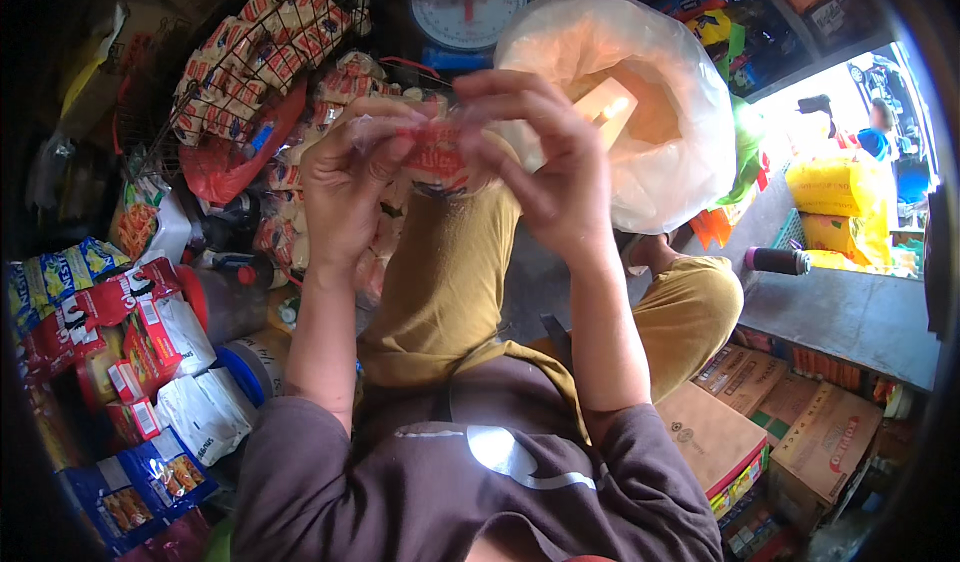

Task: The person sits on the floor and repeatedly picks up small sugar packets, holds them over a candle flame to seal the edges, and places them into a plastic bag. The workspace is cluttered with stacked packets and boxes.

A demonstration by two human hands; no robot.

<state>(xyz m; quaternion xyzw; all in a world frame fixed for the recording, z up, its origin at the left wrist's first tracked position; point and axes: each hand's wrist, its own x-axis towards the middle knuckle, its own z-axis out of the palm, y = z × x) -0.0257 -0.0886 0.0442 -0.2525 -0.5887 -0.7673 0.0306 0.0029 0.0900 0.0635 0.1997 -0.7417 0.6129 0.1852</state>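
Both hands are raised above my knee around a small clear plastic bag with red print [439, 158], filled with pale contents. My left hand [360, 160] pinches the bag's top edge between thumb and fingers. My right hand [536, 142] is blurred at the bag's other top corner, thumb and fingers apart; whether it touches the plastic is unclear. Behind the right hand stands a large translucent sack [679, 179] of orange-brown powder or grains, with a pale scoop [611, 108] in it. Similar filled packets [281, 59] fill a wire basket at upper left, and more lie beneath it.
A round dial scale [469, 3] stands at the top. A red plastic bag [247, 157] hangs by the basket. Snack and drink packs [142, 337] crowd the left. Cardboard boxes [825, 442] sit lower right, below a grey counter [847, 322] holding a dark bottle [780, 260].
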